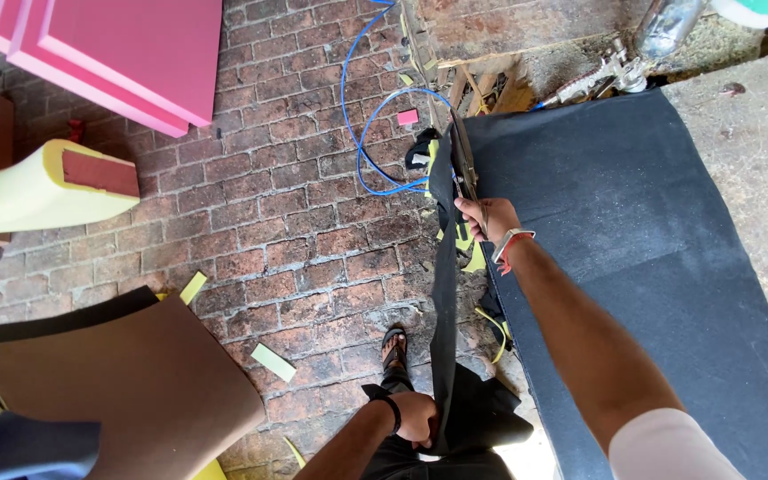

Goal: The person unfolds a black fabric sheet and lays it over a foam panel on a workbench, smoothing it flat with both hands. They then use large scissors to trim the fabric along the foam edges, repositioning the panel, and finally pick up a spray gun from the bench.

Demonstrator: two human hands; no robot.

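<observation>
A large sheet of black fabric [633,231] lies over a worktable on the right. My right hand [484,218] grips a pair of scissors [464,156] whose blades run along the sheet's left edge. A long narrow strip of the black fabric [443,293] hangs down from the blades toward the floor. My left hand [416,416], with a dark band at the wrist, is closed on the lower end of that strip near my waist. A pale band sits on my right wrist.
A red brick floor [295,204] lies to the left, with a blue hose [362,133] looped on it and yellow foam scraps [274,362] scattered. Pink foam slabs [126,53], a yellow foam block [37,191] and a brown board [135,382] sit left. My sandalled foot [394,347] stands by the table.
</observation>
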